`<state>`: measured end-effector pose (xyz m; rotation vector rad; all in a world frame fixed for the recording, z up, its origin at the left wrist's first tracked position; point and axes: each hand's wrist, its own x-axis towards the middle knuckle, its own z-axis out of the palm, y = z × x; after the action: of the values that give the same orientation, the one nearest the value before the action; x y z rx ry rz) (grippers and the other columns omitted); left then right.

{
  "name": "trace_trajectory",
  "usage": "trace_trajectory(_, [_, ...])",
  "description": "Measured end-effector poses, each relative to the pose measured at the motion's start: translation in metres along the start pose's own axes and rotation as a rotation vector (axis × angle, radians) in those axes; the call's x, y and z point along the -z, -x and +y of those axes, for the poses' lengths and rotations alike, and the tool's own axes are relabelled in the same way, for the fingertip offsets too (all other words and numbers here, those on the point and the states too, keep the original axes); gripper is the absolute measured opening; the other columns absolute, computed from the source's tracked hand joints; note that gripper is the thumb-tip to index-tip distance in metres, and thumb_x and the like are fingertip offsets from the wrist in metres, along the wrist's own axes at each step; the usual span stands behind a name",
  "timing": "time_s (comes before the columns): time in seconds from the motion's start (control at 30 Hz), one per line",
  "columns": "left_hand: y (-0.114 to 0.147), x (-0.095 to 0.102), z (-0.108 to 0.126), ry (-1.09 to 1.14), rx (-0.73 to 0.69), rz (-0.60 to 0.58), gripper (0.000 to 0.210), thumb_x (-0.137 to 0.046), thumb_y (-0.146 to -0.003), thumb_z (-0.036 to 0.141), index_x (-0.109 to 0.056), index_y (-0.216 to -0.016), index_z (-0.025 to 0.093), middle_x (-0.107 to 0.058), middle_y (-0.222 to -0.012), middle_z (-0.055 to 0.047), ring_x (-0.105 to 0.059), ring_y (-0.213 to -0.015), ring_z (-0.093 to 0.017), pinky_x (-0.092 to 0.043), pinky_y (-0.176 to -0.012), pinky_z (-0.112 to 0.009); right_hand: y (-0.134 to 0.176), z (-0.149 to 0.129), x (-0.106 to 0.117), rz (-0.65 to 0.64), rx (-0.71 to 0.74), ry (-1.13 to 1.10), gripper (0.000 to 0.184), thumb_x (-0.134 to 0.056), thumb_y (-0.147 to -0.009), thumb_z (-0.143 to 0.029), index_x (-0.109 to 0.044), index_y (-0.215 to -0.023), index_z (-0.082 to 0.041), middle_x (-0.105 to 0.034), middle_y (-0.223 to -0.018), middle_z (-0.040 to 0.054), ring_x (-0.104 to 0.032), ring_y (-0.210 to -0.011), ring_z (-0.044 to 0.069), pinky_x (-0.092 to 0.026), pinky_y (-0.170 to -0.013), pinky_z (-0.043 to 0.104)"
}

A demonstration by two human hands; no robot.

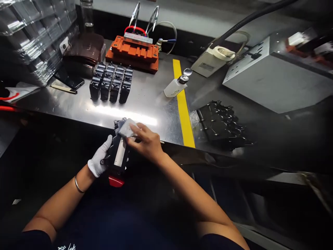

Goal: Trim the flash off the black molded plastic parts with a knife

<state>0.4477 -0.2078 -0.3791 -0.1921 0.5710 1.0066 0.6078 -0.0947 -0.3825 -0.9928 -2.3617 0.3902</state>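
Observation:
My left hand (100, 158), in a white glove, is closed around the side of a black plastic housing (112, 152) at the table's front edge. A pale, shiny strip (120, 152) runs along the housing's upper face. My bare right hand (147, 141) pinches a folded white cloth (127, 128) and presses it on the far end of the housing. The cloth hides the surface under it. Below the housing's near end shows a red piece (116, 181); whether it is attached, I cannot tell.
Several black parts (110, 83) stand in rows before an orange fixture (132, 52). A white pump bottle (174, 86) stands by the yellow tape (184, 118). More black parts (221, 123) lie right of it, near a grey metal box (278, 76). Clear trays (39, 38) are stacked at left.

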Motion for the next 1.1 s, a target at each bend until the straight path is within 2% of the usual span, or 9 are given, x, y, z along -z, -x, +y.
trace_trajectory(0.07, [0.0,-0.001,0.002,0.005,-0.012,-0.003,0.057,-0.037,-0.092,0.056,-0.06,-0.12,0.013,-0.073,-0.09,-0.012,-0.071,-0.074,-0.025,-0.057,-0.069,-0.039,-0.003,-0.001,-0.001,-0.046,0.049,0.017,0.042,-0.068,-0.075,-0.041,-0.067,-0.115,-0.027,-0.066,-0.119,0.0066,-0.069,-0.087,0.019,-0.055,-0.066,0.026])
trace_trajectory(0.2, [0.0,0.0,0.004,-0.042,0.002,0.047,0.062,-0.037,-0.09,0.06,-0.062,-0.114,0.009,-0.073,-0.088,-0.014,-0.07,-0.072,-0.027,-0.057,-0.067,-0.043,-0.001,-0.007,-0.001,0.006,-0.1,0.072,0.038,-0.064,-0.08,-0.037,-0.067,-0.115,-0.025,-0.071,-0.108,0.0064,-0.069,-0.087,0.02,-0.055,-0.068,0.027])
trace_trajectory(0.37, [0.0,0.001,0.005,0.013,-0.085,0.082,0.057,-0.033,-0.092,0.057,-0.056,-0.124,0.016,-0.072,-0.094,-0.009,-0.07,-0.08,-0.021,-0.056,-0.076,-0.036,-0.003,-0.02,0.0,-0.099,0.181,0.05,0.043,-0.064,-0.078,-0.043,-0.066,-0.118,-0.029,-0.064,-0.125,0.0053,-0.07,-0.083,0.018,-0.051,-0.056,0.023])
trace_trajectory(0.5, [0.002,-0.003,0.009,-0.152,-0.032,0.112,0.072,-0.027,-0.087,0.069,-0.059,-0.12,0.014,-0.072,-0.093,-0.014,-0.07,-0.074,-0.028,-0.057,-0.064,-0.043,-0.022,-0.011,-0.001,-0.054,-0.154,0.135,0.04,-0.063,-0.081,-0.039,-0.066,-0.118,-0.025,-0.068,-0.117,0.0068,-0.068,-0.089,0.021,-0.054,-0.069,0.028])
trace_trajectory(0.57, [0.003,-0.005,0.012,-0.146,-0.049,0.114,0.074,-0.023,-0.086,0.071,-0.06,-0.119,0.015,-0.072,-0.091,-0.012,-0.07,-0.072,-0.026,-0.057,-0.064,-0.041,-0.011,-0.021,0.0,-0.109,-0.047,0.116,0.045,-0.063,-0.08,-0.042,-0.063,-0.122,-0.026,-0.063,-0.126,0.0085,-0.068,-0.089,0.021,-0.054,-0.068,0.028])
trace_trajectory(0.73, [0.001,-0.007,0.017,-0.115,0.108,0.078,0.087,-0.026,-0.077,0.081,-0.065,-0.103,0.008,-0.071,-0.082,-0.014,-0.07,-0.075,-0.027,-0.057,-0.067,-0.04,0.041,-0.065,0.004,-0.284,0.477,-0.048,0.044,-0.058,-0.083,-0.048,-0.058,-0.126,-0.037,-0.057,-0.134,0.0029,-0.068,-0.077,0.015,-0.051,-0.056,0.024])
trace_trajectory(0.83, [-0.001,-0.002,0.017,-0.116,0.026,0.016,0.081,-0.023,-0.081,0.078,-0.065,-0.103,0.012,-0.072,-0.085,-0.013,-0.07,-0.072,-0.026,-0.058,-0.062,-0.039,0.02,-0.042,0.007,-0.209,0.159,0.025,0.044,-0.06,-0.082,-0.046,-0.063,-0.122,-0.03,-0.061,-0.129,0.0059,-0.069,-0.085,0.02,-0.053,-0.061,0.027])
trace_trajectory(0.93, [0.0,0.006,0.016,-0.169,-0.019,-0.022,0.078,-0.026,-0.082,0.075,-0.063,-0.11,0.012,-0.072,-0.095,-0.015,-0.07,-0.075,-0.029,-0.058,-0.061,-0.045,-0.02,0.015,0.01,-0.05,-0.267,0.207,0.044,-0.065,-0.078,-0.042,-0.066,-0.118,-0.025,-0.064,-0.123,0.009,-0.068,-0.091,0.026,-0.054,-0.072,0.035])
trace_trajectory(1.1, [0.008,0.012,0.015,-0.149,0.044,-0.069,0.084,-0.028,-0.079,0.077,-0.06,-0.116,0.008,-0.069,-0.104,-0.02,-0.069,-0.082,-0.032,-0.057,-0.064,-0.049,-0.036,0.086,0.015,0.103,-0.424,0.216,0.045,-0.068,-0.075,-0.044,-0.068,-0.113,-0.021,-0.07,-0.108,0.0112,-0.064,-0.099,0.031,-0.052,-0.082,0.045])
